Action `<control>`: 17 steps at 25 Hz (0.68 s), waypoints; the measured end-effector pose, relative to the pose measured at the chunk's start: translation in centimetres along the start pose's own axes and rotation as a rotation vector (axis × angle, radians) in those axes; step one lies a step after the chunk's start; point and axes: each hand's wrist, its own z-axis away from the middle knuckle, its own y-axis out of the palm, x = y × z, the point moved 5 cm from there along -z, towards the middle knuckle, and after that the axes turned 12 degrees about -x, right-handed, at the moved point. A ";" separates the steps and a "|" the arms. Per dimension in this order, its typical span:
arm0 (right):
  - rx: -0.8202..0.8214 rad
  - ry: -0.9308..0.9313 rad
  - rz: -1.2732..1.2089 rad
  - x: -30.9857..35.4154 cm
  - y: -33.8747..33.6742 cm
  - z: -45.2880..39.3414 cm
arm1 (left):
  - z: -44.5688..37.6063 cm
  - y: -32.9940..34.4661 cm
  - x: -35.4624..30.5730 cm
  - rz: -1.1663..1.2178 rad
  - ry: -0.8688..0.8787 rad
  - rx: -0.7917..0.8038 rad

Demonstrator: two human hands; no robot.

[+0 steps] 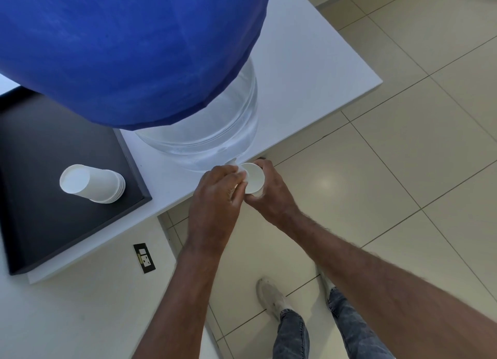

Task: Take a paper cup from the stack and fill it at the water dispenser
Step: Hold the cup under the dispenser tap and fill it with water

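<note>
A white paper cup [255,177] is held upright just past the table's front edge, under the white tap [233,162] of the water dispenser [204,132]. My right hand [271,194] is wrapped around the cup from the right. My left hand [216,197] rests on the tap, its fingers closed over it and touching the cup's rim. The dispenser is a clear bottle under a blue cloth cover [129,49]. A stack of upturned white paper cups [92,183] stands to the left on a black tray [53,224]. Whether water is flowing is hidden.
The white table [309,70] ends right at my hands, with beige floor tiles [403,156] beyond. A black wall socket [144,258] sits below the table edge. My feet and jeans [290,329] are at the bottom.
</note>
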 end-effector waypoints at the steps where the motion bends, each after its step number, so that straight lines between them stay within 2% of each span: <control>1: 0.000 -0.001 0.000 0.0 0.0 0.1 | 0.3 0.2 0.0 -0.027 0.034 0.007; 4: -0.001 -0.003 0.005 -0.1 -0.3 0.2 | 1.0 0.6 -0.7 -0.090 0.114 -0.012; 10: -0.027 0.009 0.024 -1.1 -1.5 0.6 | 1.7 0.4 -1.2 -0.113 0.131 -0.028; 14: -0.054 0.024 0.036 -1.7 -4.9 0.3 | 1.6 0.7 -3.0 -0.130 0.116 -0.026; 17: -0.106 0.047 0.029 -1.2 -8.8 -0.8 | 0.6 1.8 -5.6 -0.042 0.114 -0.013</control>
